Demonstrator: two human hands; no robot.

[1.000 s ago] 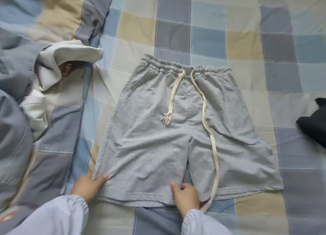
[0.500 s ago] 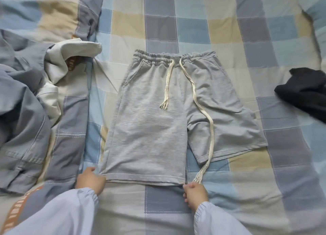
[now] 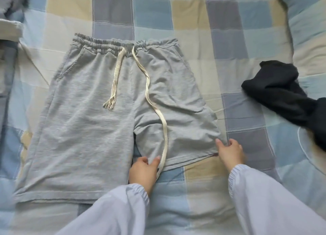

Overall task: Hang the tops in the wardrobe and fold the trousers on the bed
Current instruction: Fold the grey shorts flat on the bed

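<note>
Grey jersey drawstring shorts [image 3: 105, 121] are lying flat, waistband away, on a bed covered in a blue, beige and grey checked quilt [image 3: 176, 19]. The left hand [image 3: 143, 171] is pinching the inner hem of the right-side leg beside the cream cord [image 3: 165, 134], while the right hand [image 3: 229, 151] is pinching its outer corner. A crumpled black garment [image 3: 282, 93] is lying well apart at right.

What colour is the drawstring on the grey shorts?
Cream, off-white; the drawstring lies across the grey shorts, clearest in the head view.
</note>
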